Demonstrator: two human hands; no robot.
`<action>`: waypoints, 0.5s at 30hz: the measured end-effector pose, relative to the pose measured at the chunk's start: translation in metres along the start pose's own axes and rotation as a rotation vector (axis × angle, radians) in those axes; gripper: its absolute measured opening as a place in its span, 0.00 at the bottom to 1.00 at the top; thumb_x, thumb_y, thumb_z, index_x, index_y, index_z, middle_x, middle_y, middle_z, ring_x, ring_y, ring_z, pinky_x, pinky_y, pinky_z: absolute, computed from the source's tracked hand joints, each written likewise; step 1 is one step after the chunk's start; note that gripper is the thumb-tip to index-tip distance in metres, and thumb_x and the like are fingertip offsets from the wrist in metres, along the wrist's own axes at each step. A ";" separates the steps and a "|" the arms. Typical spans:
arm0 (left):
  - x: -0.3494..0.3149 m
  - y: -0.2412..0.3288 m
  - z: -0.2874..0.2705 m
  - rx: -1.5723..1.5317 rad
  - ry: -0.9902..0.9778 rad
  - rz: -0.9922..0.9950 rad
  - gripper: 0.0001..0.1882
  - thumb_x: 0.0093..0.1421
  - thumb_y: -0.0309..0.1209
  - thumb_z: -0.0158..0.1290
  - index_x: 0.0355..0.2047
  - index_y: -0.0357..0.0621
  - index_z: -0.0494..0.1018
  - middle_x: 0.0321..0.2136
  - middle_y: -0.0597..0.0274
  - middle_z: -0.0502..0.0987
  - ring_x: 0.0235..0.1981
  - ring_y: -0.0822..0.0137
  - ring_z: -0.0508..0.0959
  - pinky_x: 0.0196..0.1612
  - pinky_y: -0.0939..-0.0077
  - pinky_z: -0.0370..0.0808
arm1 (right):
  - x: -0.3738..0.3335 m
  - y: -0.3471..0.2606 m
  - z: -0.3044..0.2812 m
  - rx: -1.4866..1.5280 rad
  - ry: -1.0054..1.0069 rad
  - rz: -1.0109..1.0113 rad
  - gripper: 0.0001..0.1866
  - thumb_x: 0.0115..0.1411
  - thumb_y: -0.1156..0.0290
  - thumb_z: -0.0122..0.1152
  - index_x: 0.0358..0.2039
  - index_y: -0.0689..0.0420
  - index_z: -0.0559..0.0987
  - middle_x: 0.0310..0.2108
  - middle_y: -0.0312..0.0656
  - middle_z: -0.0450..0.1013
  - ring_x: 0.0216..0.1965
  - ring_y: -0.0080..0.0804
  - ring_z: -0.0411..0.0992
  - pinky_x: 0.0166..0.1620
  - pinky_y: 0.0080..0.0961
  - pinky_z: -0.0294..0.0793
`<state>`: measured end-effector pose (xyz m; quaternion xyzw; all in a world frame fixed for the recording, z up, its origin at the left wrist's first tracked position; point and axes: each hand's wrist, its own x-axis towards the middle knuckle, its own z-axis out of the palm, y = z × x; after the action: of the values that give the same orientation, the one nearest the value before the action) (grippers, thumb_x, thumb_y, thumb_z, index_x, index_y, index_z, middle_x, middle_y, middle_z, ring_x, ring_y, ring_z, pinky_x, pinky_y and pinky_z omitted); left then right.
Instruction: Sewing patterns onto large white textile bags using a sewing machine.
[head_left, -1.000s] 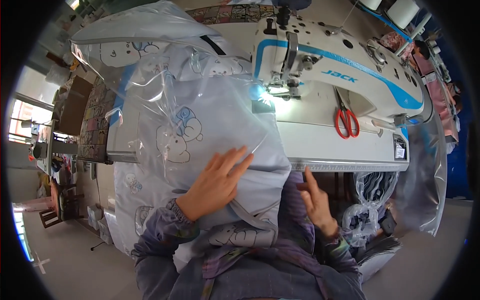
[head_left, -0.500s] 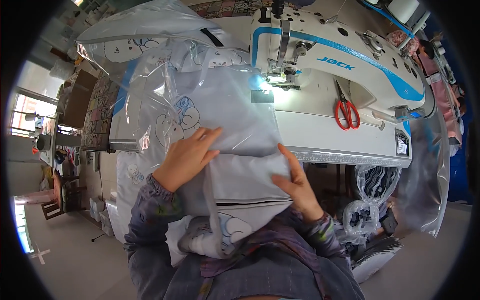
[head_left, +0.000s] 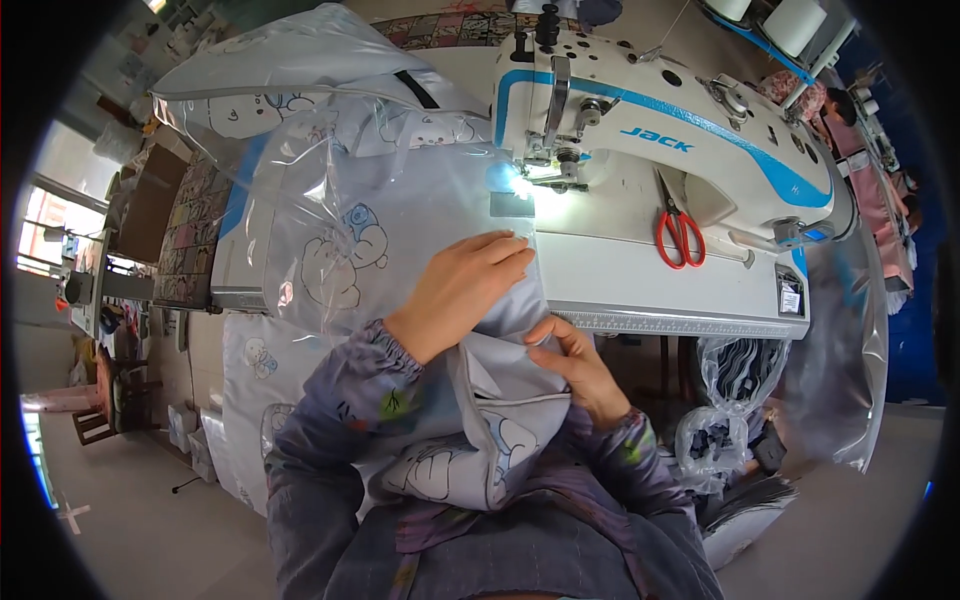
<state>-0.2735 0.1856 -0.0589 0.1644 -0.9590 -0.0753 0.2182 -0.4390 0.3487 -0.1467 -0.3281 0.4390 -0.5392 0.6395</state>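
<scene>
Pale grey fabric [head_left: 430, 205] printed with cartoon animals lies across the sewing machine bed and drapes down into my lap. My left hand [head_left: 470, 285] rests palm down on it, left of its right edge, fingers stretched out and close together. Nearer to me, my right hand [head_left: 582, 372] pinches the fabric's right edge between thumb and fingers. A folded part with piped edges and a dark slit hangs below my hands. The white and blue sewing machine [head_left: 600, 115] stands beyond, its lit needle area just past the fabric's right edge.
Clear plastic film [head_left: 285, 185] covers fabric at the left. Scissors with red handles [head_left: 680, 238] lie on the machine bed, right of the needle. Thread cones [head_left: 793, 25] stand at the upper right. A tied plastic bag [head_left: 715, 430] of dark strips hangs below the table edge.
My left hand has moved right, towards the fabric's edge. My right hand has closed from a loose spread into a pinch, and the folded part below has bunched up.
</scene>
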 end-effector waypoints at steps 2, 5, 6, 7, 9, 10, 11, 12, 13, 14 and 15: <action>0.002 0.003 0.001 -0.066 -0.070 -0.041 0.15 0.60 0.29 0.54 0.48 0.41 0.74 0.47 0.58 0.79 0.48 0.57 0.81 0.46 0.66 0.80 | -0.003 0.004 0.004 0.027 0.013 0.019 0.13 0.58 0.86 0.62 0.42 0.56 0.78 0.40 0.29 0.72 0.45 0.15 0.68 0.49 0.16 0.66; -0.009 0.010 0.009 -0.086 -0.155 -0.133 0.10 0.62 0.28 0.53 0.42 0.39 0.73 0.42 0.58 0.81 0.43 0.55 0.83 0.41 0.66 0.81 | -0.005 -0.011 0.012 0.087 0.037 0.018 0.17 0.55 0.90 0.57 0.43 0.57 0.78 0.41 0.29 0.72 0.40 0.15 0.69 0.44 0.13 0.67; -0.014 0.010 0.015 -0.085 -0.159 -0.141 0.12 0.63 0.28 0.54 0.46 0.40 0.74 0.46 0.56 0.81 0.44 0.55 0.83 0.42 0.65 0.81 | -0.006 -0.021 0.014 0.083 0.025 0.085 0.21 0.55 0.89 0.55 0.48 0.56 0.77 0.40 0.27 0.71 0.37 0.12 0.68 0.41 0.11 0.65; -0.018 0.009 0.020 -0.083 -0.162 -0.149 0.15 0.63 0.29 0.55 0.50 0.41 0.75 0.49 0.53 0.81 0.45 0.55 0.83 0.43 0.65 0.81 | -0.005 -0.029 0.015 0.079 0.013 0.152 0.25 0.54 0.88 0.54 0.53 0.56 0.76 0.39 0.26 0.70 0.35 0.10 0.66 0.38 0.09 0.64; -0.013 0.012 0.019 -0.094 -0.178 -0.165 0.15 0.62 0.28 0.55 0.50 0.41 0.74 0.49 0.54 0.81 0.45 0.55 0.83 0.41 0.64 0.81 | -0.002 -0.039 0.010 0.075 -0.005 0.181 0.28 0.53 0.88 0.52 0.55 0.58 0.74 0.43 0.30 0.72 0.38 0.13 0.69 0.40 0.10 0.67; -0.010 0.012 0.018 -0.103 -0.199 -0.183 0.15 0.62 0.28 0.55 0.50 0.41 0.74 0.49 0.54 0.81 0.44 0.55 0.83 0.39 0.63 0.81 | 0.000 -0.042 0.008 0.076 -0.026 0.212 0.31 0.52 0.88 0.49 0.58 0.60 0.73 0.47 0.34 0.74 0.42 0.15 0.72 0.43 0.11 0.70; -0.008 0.012 0.018 -0.105 -0.193 -0.187 0.15 0.62 0.28 0.55 0.50 0.41 0.74 0.49 0.54 0.81 0.44 0.55 0.83 0.39 0.63 0.81 | 0.003 -0.045 0.007 0.070 -0.027 0.214 0.31 0.52 0.88 0.49 0.58 0.60 0.73 0.47 0.34 0.74 0.42 0.15 0.72 0.43 0.11 0.70; -0.006 0.011 0.018 -0.069 -0.202 -0.189 0.14 0.61 0.27 0.55 0.48 0.41 0.73 0.47 0.56 0.81 0.43 0.55 0.83 0.38 0.63 0.80 | 0.006 -0.046 0.007 0.132 -0.015 0.247 0.32 0.51 0.87 0.48 0.60 0.61 0.72 0.48 0.37 0.74 0.43 0.18 0.74 0.44 0.14 0.73; -0.004 0.009 0.018 -0.034 -0.212 -0.192 0.13 0.60 0.26 0.55 0.46 0.42 0.72 0.45 0.58 0.82 0.42 0.55 0.83 0.36 0.63 0.80 | 0.009 -0.048 0.007 0.194 -0.003 0.279 0.33 0.51 0.86 0.47 0.62 0.62 0.70 0.49 0.40 0.74 0.44 0.21 0.76 0.45 0.16 0.75; -0.001 0.007 0.018 -0.037 -0.205 -0.193 0.13 0.60 0.26 0.55 0.46 0.42 0.72 0.45 0.58 0.82 0.42 0.55 0.83 0.36 0.63 0.80 | 0.012 -0.051 0.007 0.186 -0.002 0.280 0.33 0.51 0.86 0.47 0.62 0.62 0.70 0.49 0.40 0.74 0.44 0.21 0.76 0.45 0.16 0.75; 0.003 0.003 0.018 -0.032 -0.241 -0.188 0.12 0.59 0.26 0.55 0.43 0.43 0.71 0.42 0.59 0.81 0.40 0.55 0.83 0.34 0.63 0.80 | 0.015 -0.053 0.007 0.236 0.019 0.289 0.35 0.51 0.86 0.47 0.63 0.63 0.69 0.51 0.43 0.74 0.45 0.25 0.77 0.46 0.19 0.77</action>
<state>-0.2853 0.1890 -0.0731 0.2399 -0.9573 -0.1298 0.0960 -0.4538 0.3228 -0.0996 -0.1793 0.4214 -0.4925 0.7401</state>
